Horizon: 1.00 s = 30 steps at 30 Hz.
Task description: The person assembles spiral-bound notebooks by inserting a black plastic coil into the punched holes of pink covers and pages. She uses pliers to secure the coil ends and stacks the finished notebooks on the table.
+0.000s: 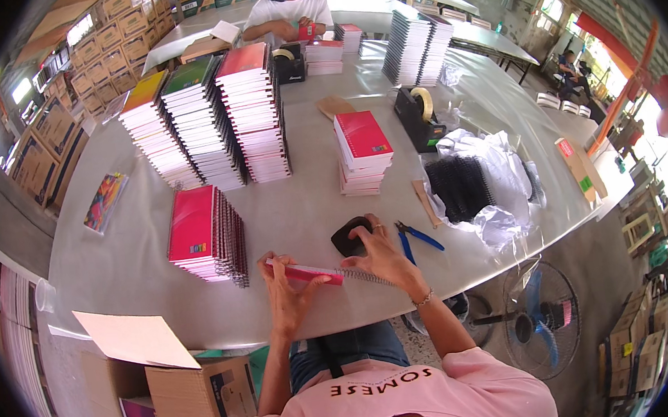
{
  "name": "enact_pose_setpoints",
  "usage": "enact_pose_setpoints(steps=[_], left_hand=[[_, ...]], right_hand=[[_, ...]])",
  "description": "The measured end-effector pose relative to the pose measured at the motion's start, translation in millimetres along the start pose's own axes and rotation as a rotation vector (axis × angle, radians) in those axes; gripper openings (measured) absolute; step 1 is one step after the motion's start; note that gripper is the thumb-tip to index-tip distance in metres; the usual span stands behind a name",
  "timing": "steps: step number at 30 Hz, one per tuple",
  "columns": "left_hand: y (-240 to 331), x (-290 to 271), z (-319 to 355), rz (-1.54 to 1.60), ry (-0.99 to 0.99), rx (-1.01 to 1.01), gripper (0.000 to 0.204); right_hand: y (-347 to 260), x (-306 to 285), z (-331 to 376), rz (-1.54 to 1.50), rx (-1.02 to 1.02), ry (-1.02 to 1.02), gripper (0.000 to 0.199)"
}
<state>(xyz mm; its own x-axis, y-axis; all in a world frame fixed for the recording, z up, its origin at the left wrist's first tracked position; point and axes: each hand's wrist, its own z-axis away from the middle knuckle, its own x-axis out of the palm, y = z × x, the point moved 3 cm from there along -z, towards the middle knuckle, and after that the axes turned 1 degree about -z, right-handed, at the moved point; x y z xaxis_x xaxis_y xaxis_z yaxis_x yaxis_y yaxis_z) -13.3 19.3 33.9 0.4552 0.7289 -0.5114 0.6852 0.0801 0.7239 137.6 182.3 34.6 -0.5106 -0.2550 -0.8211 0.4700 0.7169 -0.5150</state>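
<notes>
Holding a pink notebook [305, 273] on edge at the near rim of the bench [311, 210], head view: your left hand [287, 290] is closed around its left end; your right hand [381, 256] rests curled at the wire spiral [363, 277], which juts out past the cover, so the binding looks only partly done; finished: a red stack [204, 234] just left, tall stacks [210, 124] farther back, a short stack [363, 151] mid-bench; left: black coils [459, 187] in plastic wrap; blue pliers [419, 237] lie unused beside your right hand.
</notes>
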Motion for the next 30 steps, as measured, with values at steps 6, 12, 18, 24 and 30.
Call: enact_pose_setpoints(steps=[6,12,18,24,30], left_hand=[[-5,4,-9,0.014,-0.075,0.057,0.071],[-18,9,-14,0.068,-0.079,0.115,0.08],[-18,11,-11,0.127,-0.099,0.094,0.081],[-23,13,-8,0.16,-0.149,0.15,0.083],[-54,23,0,0.15,-0.11,0.257,0.08]], right_hand=[[12,7,1,-0.252,0.041,-0.039,0.055],[9,-32,5,-1.115,0.247,-0.433,0.058],[12,-41,24,-1.339,0.076,-0.521,0.063],[12,-40,30,-1.443,-0.147,-0.673,0.063],[13,-42,38,-1.121,-0.006,-0.617,0.064]])
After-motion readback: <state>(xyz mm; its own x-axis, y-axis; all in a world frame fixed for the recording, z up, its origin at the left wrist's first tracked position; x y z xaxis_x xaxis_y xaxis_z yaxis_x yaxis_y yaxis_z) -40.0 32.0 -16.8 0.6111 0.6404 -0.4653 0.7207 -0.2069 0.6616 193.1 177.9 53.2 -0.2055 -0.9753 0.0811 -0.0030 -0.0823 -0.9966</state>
